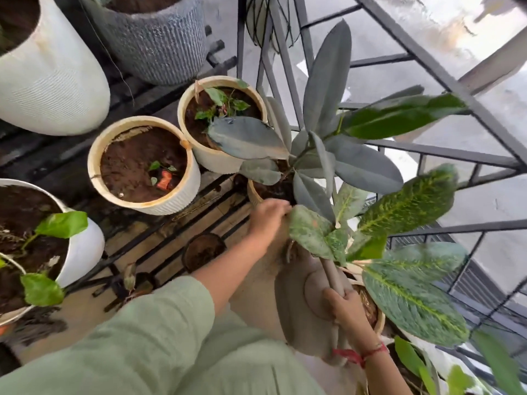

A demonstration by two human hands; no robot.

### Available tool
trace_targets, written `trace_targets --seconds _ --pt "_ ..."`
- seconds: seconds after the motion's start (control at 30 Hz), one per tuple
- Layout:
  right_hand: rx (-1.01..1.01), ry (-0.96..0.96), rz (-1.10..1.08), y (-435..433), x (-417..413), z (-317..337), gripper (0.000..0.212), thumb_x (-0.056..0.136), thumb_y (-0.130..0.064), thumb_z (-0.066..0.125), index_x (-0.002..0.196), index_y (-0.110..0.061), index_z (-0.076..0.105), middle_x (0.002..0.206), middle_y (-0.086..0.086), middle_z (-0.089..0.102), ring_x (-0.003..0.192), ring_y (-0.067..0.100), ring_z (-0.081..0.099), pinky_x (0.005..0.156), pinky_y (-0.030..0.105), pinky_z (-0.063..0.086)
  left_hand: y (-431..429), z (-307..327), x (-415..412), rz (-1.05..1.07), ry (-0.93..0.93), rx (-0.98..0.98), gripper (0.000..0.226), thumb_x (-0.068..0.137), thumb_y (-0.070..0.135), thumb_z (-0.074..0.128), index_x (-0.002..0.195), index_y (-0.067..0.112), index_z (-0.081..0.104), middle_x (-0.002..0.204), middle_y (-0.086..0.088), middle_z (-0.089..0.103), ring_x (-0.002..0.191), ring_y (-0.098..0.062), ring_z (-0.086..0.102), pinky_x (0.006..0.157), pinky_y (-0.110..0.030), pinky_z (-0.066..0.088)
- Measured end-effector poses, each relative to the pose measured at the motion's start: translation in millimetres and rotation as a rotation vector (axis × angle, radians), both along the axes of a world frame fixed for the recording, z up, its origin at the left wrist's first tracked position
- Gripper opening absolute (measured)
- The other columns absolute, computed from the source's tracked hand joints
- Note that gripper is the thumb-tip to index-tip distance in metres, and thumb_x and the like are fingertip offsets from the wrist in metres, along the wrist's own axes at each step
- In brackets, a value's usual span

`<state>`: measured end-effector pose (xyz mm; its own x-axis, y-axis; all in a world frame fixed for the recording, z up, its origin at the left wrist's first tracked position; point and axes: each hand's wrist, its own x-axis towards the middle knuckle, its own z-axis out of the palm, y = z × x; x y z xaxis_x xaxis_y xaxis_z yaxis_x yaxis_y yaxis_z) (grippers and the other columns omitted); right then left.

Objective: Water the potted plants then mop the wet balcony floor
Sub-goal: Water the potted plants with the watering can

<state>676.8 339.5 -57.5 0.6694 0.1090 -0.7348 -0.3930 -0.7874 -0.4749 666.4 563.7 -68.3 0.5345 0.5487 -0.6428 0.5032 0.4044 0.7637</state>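
Head view, watering can: a grey-brown watering can [302,297] is hanging low at the centre right, tilted toward the small pot [253,193] of the grey-leaved plant [322,149]; its spout end is lost behind blur and leaves.
Head view, right hand: the right hand [349,309] is wrapping its fingers round the can's tubular handle [332,276] and carrying the load.
Head view, left hand: the left hand [268,216] is reaching to the small pot's near rim, beside a speckled leaf [309,229]; whether it is gripping anything cannot be told.
Head view, surroundings: two ribbed cream pots [142,166] are standing on a dark slatted rack [176,238] just left of the small pot; a metal railing [427,155] is running behind the plants.
Handling, judged: the can is probably rigid plastic, heavy while full, with its weight shifting as water is moving forward; a wet handle may be slipping.
Hold point, judged: the handle's top is suiting carrying; a second hand under the body or spout base is steadying the pour.
Caution, judged: the leaves are bending easily; overflow is dripping through the rack.
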Motion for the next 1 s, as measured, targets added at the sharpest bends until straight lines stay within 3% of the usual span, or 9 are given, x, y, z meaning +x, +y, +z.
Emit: trace_targets --seconds 0.07,0.13,0.27,0.4,0.53,0.6,0.67,0.83,1.0 --pt "0.001 -0.003 -0.002 4 -1 1 0.030 0.075 -0.023 0.064 0.058 -0.015 0.041 0.050 -0.001 0.034 0.046 0.014 0.032 0.044 0.024 0.024 32 -30 4 0.174 0.204 -0.032 0.031 0.091 0.013 0.046 0.116 0.003 0.060 0.119 -0.014 0.062 0.101 -0.025 0.057 0.087 -0.030 0.045" --pt "-0.002 -0.003 0.006 5 -3 0 0.025 0.066 -0.030 0.060 0.057 -0.016 0.042 0.049 -0.003 0.034 0.045 0.014 0.032 0.043 0.024 0.024 54 -49 12 0.185 0.320 -0.074 0.046 0.090 0.018 0.049 0.133 0.003 0.044 0.137 -0.018 0.049 0.115 -0.029 0.052 0.097 -0.037 0.044" --pt "-0.020 0.035 0.006 -2 -9 -2 0.029 0.076 -0.024 0.066 0.058 -0.014 0.045 0.048 -0.005 0.034 0.044 0.013 0.033 0.042 0.023 0.025 78 -59 28 -0.134 0.502 -0.054 0.079 0.092 0.023 0.059 0.150 0.006 0.009 0.155 -0.015 0.020 0.142 -0.029 0.025 0.115 -0.036 0.027" --pt "-0.096 0.048 0.003 3 -15 -10 0.024 0.064 -0.030 0.060 0.056 -0.013 0.046 0.044 -0.003 0.033 0.040 0.014 0.032 0.040 0.022 0.025 93 -58 57 -0.368 0.382 0.061 0.070 0.086 0.021 0.063 0.145 0.007 0.027 0.145 -0.012 0.036 0.134 -0.027 0.037 0.108 -0.031 0.033" --pt "-0.130 0.079 0.018 13 -15 -16 0.022 0.070 -0.023 0.060 0.058 -0.012 0.045 0.047 0.000 0.034 0.039 0.015 0.033 0.043 0.025 0.027 82 -36 85 -0.382 0.281 0.224 0.026 0.088 0.017 0.055 0.113 0.010 0.055 0.130 -0.016 0.051 0.125 -0.031 0.048 0.099 -0.030 0.039" --pt "-0.130 0.086 0.042 18 -14 -18 0.023 0.075 -0.021 0.061 0.059 -0.011 0.047 0.046 0.000 0.036 0.038 0.015 0.034 0.044 0.027 0.028 64 -28 96 -0.434 0.209 0.234 0.052 0.088 0.011 0.053 0.138 0.007 0.038 0.146 -0.017 0.035 0.137 -0.031 0.034 0.109 -0.030 0.029" --pt "-0.125 0.078 0.078 28 -11 -20 0.022 0.072 -0.028 0.060 0.061 -0.011 0.051 0.047 0.000 0.039 0.039 0.016 0.036 0.043 0.028 0.029 48 -23 101 -0.430 0.164 0.238 0.069 0.086 0.009 0.053 0.147 0.005 0.022 0.151 -0.017 0.023 0.142 -0.030 0.023 0.115 -0.030 0.020" --pt "-0.043 0.064 0.074 62 5 -21 0.015 0.081 -0.018 0.059 0.069 -0.011 0.053 0.055 0.007 0.041 0.041 0.015 0.035 0.042 0.025 0.028 34 -32 97 -0.471 0.151 0.232 0.069 0.087 0.008 0.050 0.148 0.006 0.017 0.152 -0.015 0.024 0.140 -0.031 0.024 0.114 -0.033 0.022" --pt "-0.006 0.034 0.017 87 22 -25 0.025 0.083 -0.016 0.060 0.062 -0.011 0.048 0.058 0.005 0.040 0.052 0.017 0.036 0.046 0.027 0.028 29 -31 88 -0.501 0.134 0.184 0.074 0.085 0.007 0.050 0.149 0.008 0.014 0.154 -0.012 0.019 0.144 -0.028 0.018 0.117 -0.033 0.017"
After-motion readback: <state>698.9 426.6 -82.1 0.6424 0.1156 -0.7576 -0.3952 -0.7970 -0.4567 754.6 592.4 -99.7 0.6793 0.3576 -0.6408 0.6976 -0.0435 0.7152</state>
